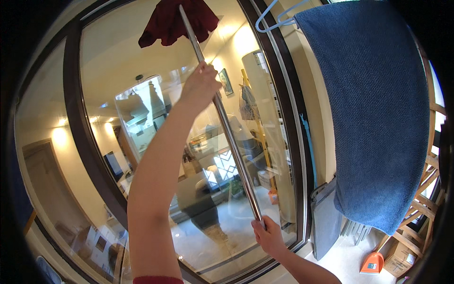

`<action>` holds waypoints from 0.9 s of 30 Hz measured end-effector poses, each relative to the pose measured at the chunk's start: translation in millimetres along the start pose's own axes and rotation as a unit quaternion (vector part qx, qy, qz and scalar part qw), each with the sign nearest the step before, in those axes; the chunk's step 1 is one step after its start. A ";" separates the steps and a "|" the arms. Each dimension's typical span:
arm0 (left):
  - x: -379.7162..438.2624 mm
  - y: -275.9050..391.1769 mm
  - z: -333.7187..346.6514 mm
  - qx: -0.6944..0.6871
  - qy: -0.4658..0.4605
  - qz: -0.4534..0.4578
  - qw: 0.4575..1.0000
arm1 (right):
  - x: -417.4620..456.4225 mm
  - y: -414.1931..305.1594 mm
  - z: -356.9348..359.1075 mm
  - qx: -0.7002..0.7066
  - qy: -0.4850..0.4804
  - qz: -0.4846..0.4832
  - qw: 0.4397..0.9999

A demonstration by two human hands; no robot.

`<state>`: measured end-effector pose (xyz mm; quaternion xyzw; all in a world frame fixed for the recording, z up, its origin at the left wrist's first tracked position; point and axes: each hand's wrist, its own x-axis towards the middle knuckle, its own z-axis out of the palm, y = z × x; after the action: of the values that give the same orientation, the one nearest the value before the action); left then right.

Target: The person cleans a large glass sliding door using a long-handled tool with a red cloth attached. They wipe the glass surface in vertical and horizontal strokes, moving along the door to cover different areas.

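A shiny metal pole slants across a large glass door panel. My left hand is wrapped around its upper part, with the arm stretched up. Lower down, my right hand grips the pole close to its bottom end. At the pole's top a dark red cloth hangs in folds over the upper glass; whatever holds it to the pole is hidden. The glass shows a lit room behind it and reflections.
A blue towel hangs at the right beside pale hangers. Below are a folded grey board, an orange dustpan, a cardboard box and a wooden lattice. A dark door frame borders the glass.
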<state>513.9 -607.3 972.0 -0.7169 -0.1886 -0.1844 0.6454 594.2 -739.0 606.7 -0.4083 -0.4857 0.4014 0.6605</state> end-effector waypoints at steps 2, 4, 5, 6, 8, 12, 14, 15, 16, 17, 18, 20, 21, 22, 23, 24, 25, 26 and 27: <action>15.7 -13.9 9.1 -0.025 -0.014 -0.015 0.999 | 17.7 -18.4 -1.4 0.017 -0.013 -0.021 1.000; 23.1 -7.5 23.9 -0.013 -0.031 -0.005 0.999 | 28.2 -11.8 -11.7 -0.019 -0.008 -0.032 0.999; 24.1 -2.3 32.9 -0.006 -0.042 0.000 0.999 | 33.0 -5.9 -17.1 -0.036 -0.008 -0.037 0.999; 24.2 7.4 42.3 -0.019 -0.001 -0.003 1.000 | 35.5 1.0 -24.9 -0.059 0.005 -0.037 0.998; 23.7 30.5 43.2 -0.052 -0.009 -0.016 0.998 | 39.1 16.6 -43.6 -0.108 0.031 -0.037 0.993; 20.8 76.4 55.5 -0.105 0.000 -0.015 0.994 | 29.1 43.3 -75.8 -0.177 0.061 -0.030 0.982; 12.5 104.4 53.6 -0.090 -0.013 -0.014 0.996 | 16.9 57.5 -88.6 -0.197 0.067 -0.034 0.978; 8.8 121.0 55.5 -0.092 -0.015 -0.019 0.995 | 9.6 67.2 -95.2 -0.206 0.073 -0.034 0.975; 4.5 137.9 57.4 -0.091 -0.016 -0.022 0.995 | 2.1 75.9 -102.7 -0.201 0.078 -0.025 0.976; 0.0 155.7 58.4 -0.091 -0.016 -0.025 0.995 | -6.0 90.8 -112.1 -0.218 0.083 -0.026 0.972; -3.3 173.8 55.8 -0.105 -0.017 -0.024 0.994 | -15.7 107.8 -123.0 -0.234 0.090 -0.028 0.968; -15.3 209.8 50.0 -0.134 -0.021 -0.026 0.990 | -37.9 127.0 -141.0 -0.244 0.093 0.008 0.965; -20.1 228.8 43.3 -0.134 -0.037 -0.020 0.990 | -50.3 142.7 -152.4 -0.260 0.092 0.019 0.961; -22.5 250.4 37.2 -0.138 -0.049 -0.012 0.989 | -61.6 163.6 -166.6 -0.277 0.095 0.030 0.956; -27.1 269.7 30.7 -0.138 -0.065 -0.004 0.988 | -74.0 182.3 -177.2 -0.291 0.094 0.041 0.951; -33.3 290.8 28.6 -0.153 -0.058 -0.008 0.987 | -87.5 194.9 -186.0 -0.311 0.100 0.079 0.942; -42.8 308.9 26.7 -0.164 -0.053 -0.014 0.985 | -102.1 201.6 -190.5 -0.305 0.100 0.090 0.943; -50.3 325.8 23.3 -0.175 -0.048 -0.019 0.983 | -116.4 207.8 -195.4 -0.299 0.102 0.101 0.943; -57.3 344.0 19.5 -0.196 -0.055 -0.019 0.979 | -132.4 214.5 -201.9 -0.295 0.105 0.114 0.943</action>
<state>639.9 -622.8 646.6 -0.8348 -0.1980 -0.1904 0.4772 734.0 -818.0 326.5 -0.6775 -0.4605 0.2677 0.5071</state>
